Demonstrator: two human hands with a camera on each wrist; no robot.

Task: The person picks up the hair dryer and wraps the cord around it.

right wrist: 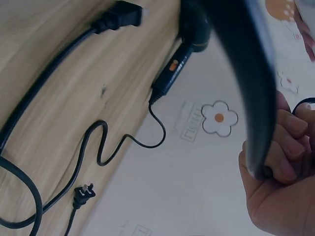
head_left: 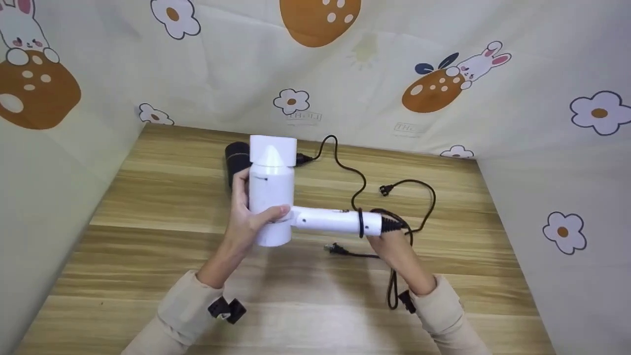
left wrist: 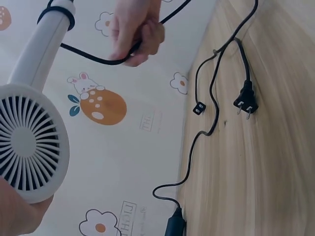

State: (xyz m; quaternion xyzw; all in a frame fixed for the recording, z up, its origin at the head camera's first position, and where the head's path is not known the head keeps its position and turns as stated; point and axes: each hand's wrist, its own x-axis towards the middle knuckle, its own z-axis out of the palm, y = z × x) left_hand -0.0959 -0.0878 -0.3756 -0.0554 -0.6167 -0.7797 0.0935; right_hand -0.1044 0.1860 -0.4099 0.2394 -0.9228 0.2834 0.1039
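A white hair dryer [head_left: 272,197] is held up off the table, its nozzle toward the back wall and its handle pointing right. My left hand [head_left: 241,219] grips its barrel, the thumb across the front near the handle joint. The round slotted vent [left wrist: 30,142] shows in the left wrist view. Around the end of the handle runs a black loop [head_left: 361,223]. Just below the handle's end is my right hand [head_left: 397,251]. In the left wrist view its fingers curl round the dryer's black power cord [left wrist: 91,55], which fills part of the right wrist view, blurred.
A black hair dryer [head_left: 237,155] lies on the wooden table [head_left: 148,197], partly hidden behind the white one. Its thin cord [head_left: 352,170] winds to the right. Two black plugs lie on the table, a near plug [head_left: 337,249] and a far plug [head_left: 386,190]. A printed cloth wall [head_left: 236,74] encloses the table.
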